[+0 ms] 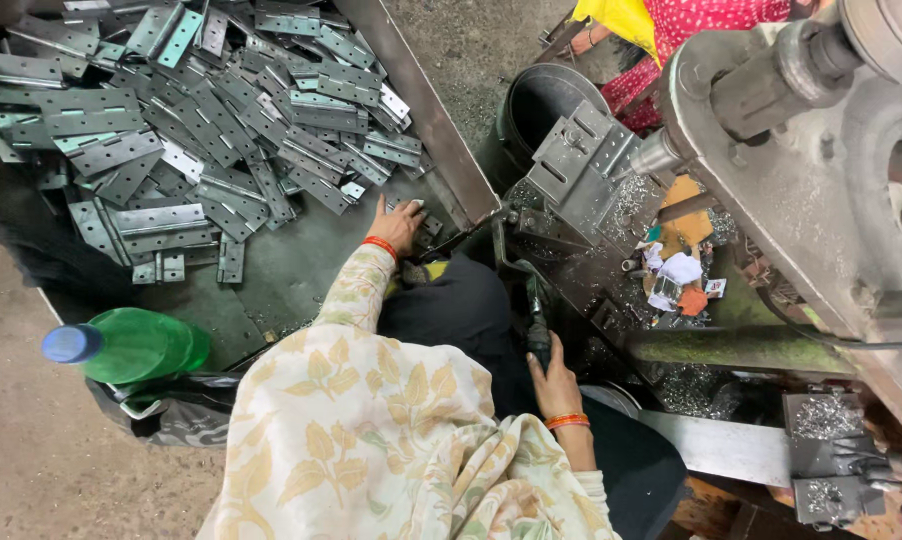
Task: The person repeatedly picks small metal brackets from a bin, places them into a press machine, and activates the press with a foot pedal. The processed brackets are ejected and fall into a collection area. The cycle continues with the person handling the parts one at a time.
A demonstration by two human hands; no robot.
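Left hand (pixel 398 222) reaches into the metal tray (pixel 441 130), fingers spread and pressed down on a small hinge plate (pixel 423 232) at the tray's near corner; can't tell if it's actually gripped. Big heap of grey hinge plates (pixel 201 110) lies beyond and to the left of that hand. Right hand (pixel 554 378) is closed around the dark lever handle (pixel 537 325), thumb wrapped. Just past that hand, a drill machine (pixel 801 170) with a plate clamped under its spindle (pixel 581 165). Metal shavings (pixel 686 385) right of the hand. Green bottle (pixel 131 345) well left of both hands.
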